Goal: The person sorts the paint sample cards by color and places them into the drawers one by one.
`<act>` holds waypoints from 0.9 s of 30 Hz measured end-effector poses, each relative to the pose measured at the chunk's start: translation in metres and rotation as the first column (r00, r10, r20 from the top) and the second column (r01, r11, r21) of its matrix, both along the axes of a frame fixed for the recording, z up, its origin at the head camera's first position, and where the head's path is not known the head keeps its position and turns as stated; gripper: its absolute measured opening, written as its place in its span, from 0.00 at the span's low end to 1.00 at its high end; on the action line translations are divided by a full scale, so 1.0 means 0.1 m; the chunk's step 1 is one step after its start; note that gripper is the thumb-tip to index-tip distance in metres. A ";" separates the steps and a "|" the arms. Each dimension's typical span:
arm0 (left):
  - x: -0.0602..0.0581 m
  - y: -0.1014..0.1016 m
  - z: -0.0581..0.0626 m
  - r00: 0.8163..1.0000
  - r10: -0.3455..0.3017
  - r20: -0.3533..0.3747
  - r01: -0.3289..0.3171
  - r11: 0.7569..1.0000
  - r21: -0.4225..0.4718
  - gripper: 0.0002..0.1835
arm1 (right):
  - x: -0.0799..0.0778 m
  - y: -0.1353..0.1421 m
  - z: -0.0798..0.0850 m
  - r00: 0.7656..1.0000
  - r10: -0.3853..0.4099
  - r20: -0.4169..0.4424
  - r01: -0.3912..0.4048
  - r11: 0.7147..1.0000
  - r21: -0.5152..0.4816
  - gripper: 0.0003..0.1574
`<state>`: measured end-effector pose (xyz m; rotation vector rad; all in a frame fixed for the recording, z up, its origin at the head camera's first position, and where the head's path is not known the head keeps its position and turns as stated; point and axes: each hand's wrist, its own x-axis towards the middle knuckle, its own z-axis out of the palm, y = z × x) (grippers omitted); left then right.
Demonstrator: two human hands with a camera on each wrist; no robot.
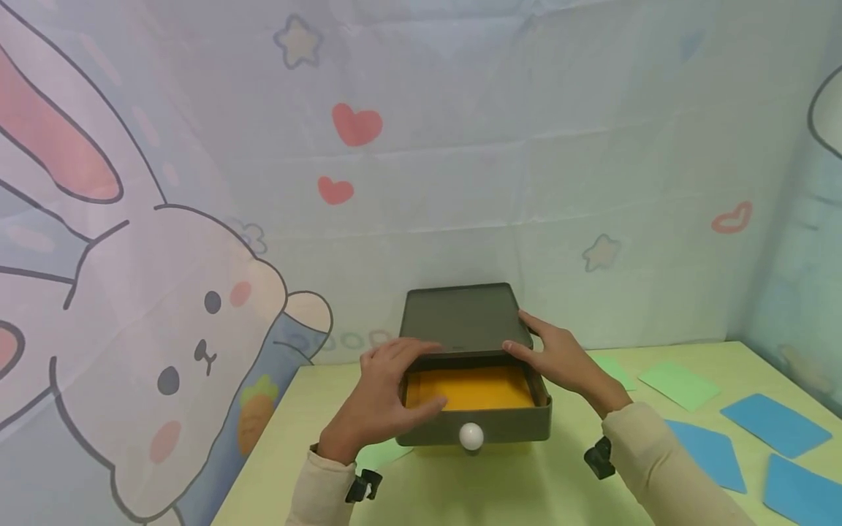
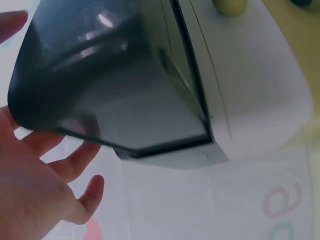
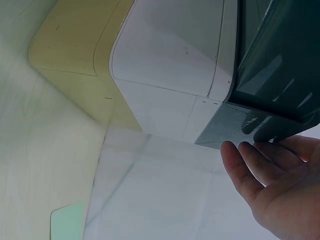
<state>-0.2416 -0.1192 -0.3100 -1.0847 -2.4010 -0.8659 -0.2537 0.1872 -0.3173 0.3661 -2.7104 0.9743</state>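
Note:
A small stacked drawer cabinet stands on the table, its dark grey top unit (image 1: 463, 318) uppermost. The dark front drawer (image 1: 509, 425) is pulled out, with a white round knob (image 1: 471, 436) and something flat and orange-yellow (image 1: 470, 389) inside. My left hand (image 1: 381, 398) reaches over the drawer's left side, fingers toward the top's front edge, thumb apart over the drawer. My right hand (image 1: 559, 358) lies at the top's right front corner, thumb at the front edge and fingers along the side. In the right wrist view its fairly straight fingertips (image 3: 232, 155) meet the dark unit's edge.
Below the dark unit come a white section (image 3: 170, 45) and a yellow one (image 3: 75, 45). Green cards (image 1: 680, 385) and blue cards (image 1: 776, 424) lie on the table to the right. A printed cloth (image 1: 447, 183) hangs close behind the cabinet.

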 end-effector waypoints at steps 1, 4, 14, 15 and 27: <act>-0.01 -0.02 -0.01 1.000 0.009 -0.002 -0.009 1.000 0.024 0.33 | -0.01 0.01 0.00 1.000 0.003 0.001 -0.003 1.000 -0.001 0.51; -0.07 -0.07 -0.06 0.999 0.035 0.002 -0.035 0.995 0.088 0.32 | -0.05 0.02 0.01 1.000 0.011 0.001 -0.011 1.000 -0.001 0.51; -0.30 -0.12 -0.16 0.997 0.035 0.076 -0.051 0.974 0.219 0.28 | -0.12 0.06 -0.01 1.000 0.026 0.012 -0.026 1.000 -0.013 0.51; -0.32 -0.13 -0.17 0.996 0.035 0.082 -0.053 0.972 0.228 0.27 | -0.12 0.06 -0.01 1.000 0.026 0.012 -0.025 1.000 -0.013 0.52; -0.53 -0.12 -0.30 0.983 0.011 0.183 -0.072 0.941 0.330 0.23 | -0.13 0.06 -0.01 1.000 0.014 0.028 -0.014 1.000 -0.017 0.52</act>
